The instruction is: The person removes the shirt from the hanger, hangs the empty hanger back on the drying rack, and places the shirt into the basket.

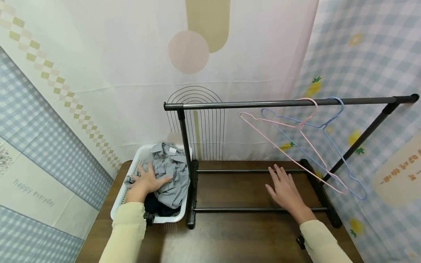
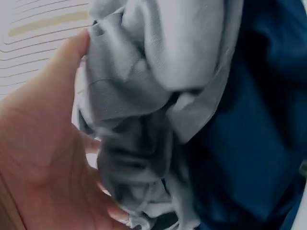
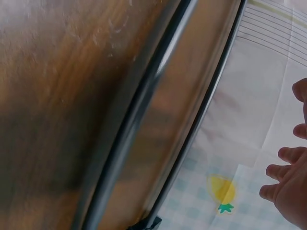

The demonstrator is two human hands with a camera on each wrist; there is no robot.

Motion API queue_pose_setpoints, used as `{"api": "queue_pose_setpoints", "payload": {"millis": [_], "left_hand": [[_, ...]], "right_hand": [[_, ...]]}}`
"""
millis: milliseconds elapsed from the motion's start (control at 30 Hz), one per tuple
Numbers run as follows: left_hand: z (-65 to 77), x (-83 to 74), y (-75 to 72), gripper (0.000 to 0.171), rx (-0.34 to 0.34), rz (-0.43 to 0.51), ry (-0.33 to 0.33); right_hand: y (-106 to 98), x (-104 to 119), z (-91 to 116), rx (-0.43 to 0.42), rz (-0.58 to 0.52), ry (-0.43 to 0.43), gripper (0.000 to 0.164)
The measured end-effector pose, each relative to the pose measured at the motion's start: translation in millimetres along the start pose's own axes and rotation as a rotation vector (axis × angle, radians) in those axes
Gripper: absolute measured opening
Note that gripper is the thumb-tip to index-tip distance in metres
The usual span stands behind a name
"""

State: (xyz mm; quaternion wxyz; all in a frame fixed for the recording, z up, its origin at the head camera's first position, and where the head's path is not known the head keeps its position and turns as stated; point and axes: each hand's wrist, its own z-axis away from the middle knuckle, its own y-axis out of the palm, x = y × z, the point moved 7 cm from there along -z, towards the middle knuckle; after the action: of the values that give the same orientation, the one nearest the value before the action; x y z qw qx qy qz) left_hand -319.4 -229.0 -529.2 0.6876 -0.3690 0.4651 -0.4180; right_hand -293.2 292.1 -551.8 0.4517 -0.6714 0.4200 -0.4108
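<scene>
A grey collared shirt lies bunched in a white plastic basket on the left of the table. My left hand reaches into the basket with its fingers spread against the shirt. From the left wrist, the thumb touches the grey cloth, and the other fingertips are partly hidden by its folds. Dark blue cloth lies beside it. Over the base of a black garment rack, my right hand hovers with fingers apart, holding nothing.
A pink hanger and a blue hanger hang from the right part of the rack's top bar. The rack's left foot stands close beside the basket. Two low bars cross above the brown wooden table. Patterned curtains surround the table.
</scene>
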Motion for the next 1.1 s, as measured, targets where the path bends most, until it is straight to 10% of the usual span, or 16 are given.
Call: {"api": "queue_pose_setpoints", "payload": {"millis": [333,1100], "left_hand": [[-17.9,-24.7,17.9,0.141,0.092,0.006,0.04],[-35.4,-15.2,56.6,0.118,0.24,-0.016,-0.022]], "right_hand": [[2,-1,5,-0.015,-0.04,0.011,0.074],[7,0,8,-0.005,-0.036,0.019,0.072]]}}
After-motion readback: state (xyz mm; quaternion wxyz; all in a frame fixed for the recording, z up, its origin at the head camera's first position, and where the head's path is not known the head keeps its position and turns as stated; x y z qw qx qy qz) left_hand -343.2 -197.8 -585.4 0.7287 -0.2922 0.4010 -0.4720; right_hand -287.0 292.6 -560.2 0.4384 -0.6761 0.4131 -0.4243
